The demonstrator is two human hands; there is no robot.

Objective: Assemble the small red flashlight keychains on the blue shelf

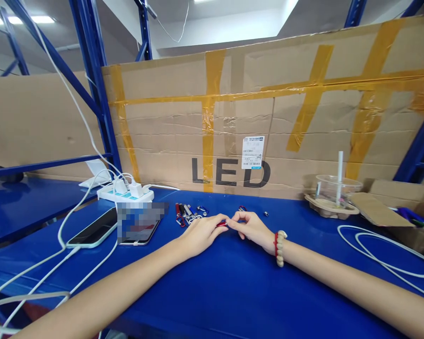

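Note:
My left hand (204, 235) lies low over the blue tabletop with its fingers closed around a small shiny red metal piece (222, 224). At the other end of that piece, the fingertips of my right hand (250, 228) are pinched together and meet the left fingertips. The fingers hide most of the piece, so I cannot tell its exact kind. Left of my hands is a cluster of small keychain-like metal pieces (186, 214) in red, black and silver. Just behind my right hand a red clip (242, 208) shows in part. A tiny silver part (266, 214) lies farther right.
Two phones, one in a pale case (93, 228) and one dark (141, 230), lie at left beside a white power strip (125, 194) with cables. At right are a clear cup (334, 188) with a straw, a cardboard box (381, 209) and a coiled white cable (371, 256). Cardboard (169, 141) stands behind.

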